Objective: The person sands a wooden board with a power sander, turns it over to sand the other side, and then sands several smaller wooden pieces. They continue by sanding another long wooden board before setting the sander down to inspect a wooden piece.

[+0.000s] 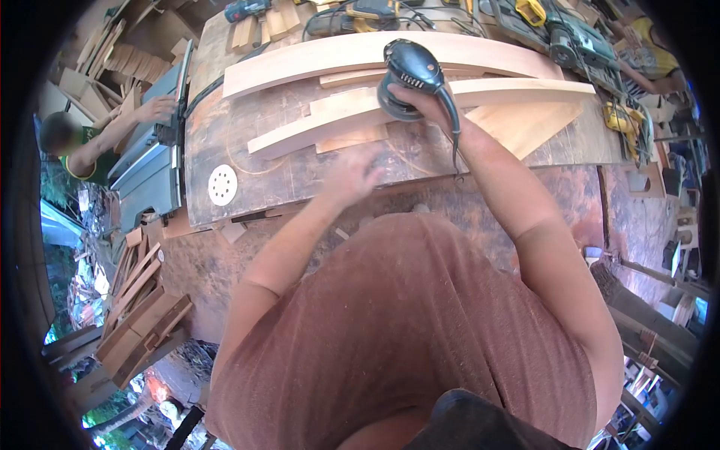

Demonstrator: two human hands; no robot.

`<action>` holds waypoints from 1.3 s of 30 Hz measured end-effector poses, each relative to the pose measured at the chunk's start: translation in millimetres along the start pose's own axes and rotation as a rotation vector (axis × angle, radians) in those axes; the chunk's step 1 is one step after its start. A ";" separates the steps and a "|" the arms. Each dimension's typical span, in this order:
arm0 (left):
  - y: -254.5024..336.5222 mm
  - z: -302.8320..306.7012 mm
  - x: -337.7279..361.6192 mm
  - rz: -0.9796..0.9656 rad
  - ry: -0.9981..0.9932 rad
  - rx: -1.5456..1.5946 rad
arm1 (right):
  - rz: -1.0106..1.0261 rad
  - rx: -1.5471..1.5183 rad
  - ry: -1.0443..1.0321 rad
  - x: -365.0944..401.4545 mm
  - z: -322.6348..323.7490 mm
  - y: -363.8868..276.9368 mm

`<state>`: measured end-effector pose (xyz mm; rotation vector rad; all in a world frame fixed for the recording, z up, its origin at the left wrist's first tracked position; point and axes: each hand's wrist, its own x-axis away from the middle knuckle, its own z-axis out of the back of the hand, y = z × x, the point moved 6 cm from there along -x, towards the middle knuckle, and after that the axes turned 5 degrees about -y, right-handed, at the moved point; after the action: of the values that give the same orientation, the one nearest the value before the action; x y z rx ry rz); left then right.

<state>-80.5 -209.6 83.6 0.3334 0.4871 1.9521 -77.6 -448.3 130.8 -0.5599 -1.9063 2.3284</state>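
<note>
My right hand (pixel 427 103) grips a dark corded orbital sander (pixel 412 67), which rests over a long curved wooden piece (pixel 322 124) on the workbench (pixel 225 142). The sander's cord hangs down past my right wrist. Near the bench's front edge, my left hand (pixel 354 174) is off the wood, blurred, with its fingers apart and nothing in them. A second curved board (pixel 300 61) lies behind the first. Smaller wood pieces sit beneath and between them. A round white sanding disc with holes (pixel 223 185) lies at the bench's left.
Power tools and cables, among them a yellow and black tool (pixel 371 9) and a green-grey tool (pixel 574 45), line the far side. At left, a co-worker's hand (pixel 155 109) reaches over a table saw (pixel 154 176). Another person (pixel 649 52) is at upper right. Scrap wood (pixel 139 330) is stacked lower left.
</note>
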 end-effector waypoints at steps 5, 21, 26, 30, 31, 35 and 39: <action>17.1 -75.1 -0.3 0.015 -0.233 0.793 | -0.055 -0.145 -0.048 -5.6 -71.3 -16.7; 160.4 -94.6 25.4 -0.103 -1.092 1.409 | 0.200 0.066 0.109 -2.3 -137.4 -62.6; 190.9 -58.7 6.2 -0.549 -0.894 0.562 | 0.075 -0.027 0.107 5.7 -81.7 -50.5; 195.0 -82.0 -14.3 -0.555 -0.901 0.490 | 0.086 0.014 0.207 10.3 -27.5 -29.8; 196.3 -86.5 -21.8 -0.560 -0.900 0.478 | 0.094 0.047 0.235 11.7 -13.2 -27.7; 201.2 -125.9 -47.8 -0.534 -1.046 0.563 | 0.067 0.079 0.299 22.6 48.8 -18.7; 244.9 -127.9 -83.8 -0.531 -1.055 0.565 | 0.060 0.197 0.368 32.0 119.9 -1.4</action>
<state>-297.5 -400.1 87.1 1.3430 0.3440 0.8883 -146.9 -550.4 143.9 -0.9555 -1.4991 2.2196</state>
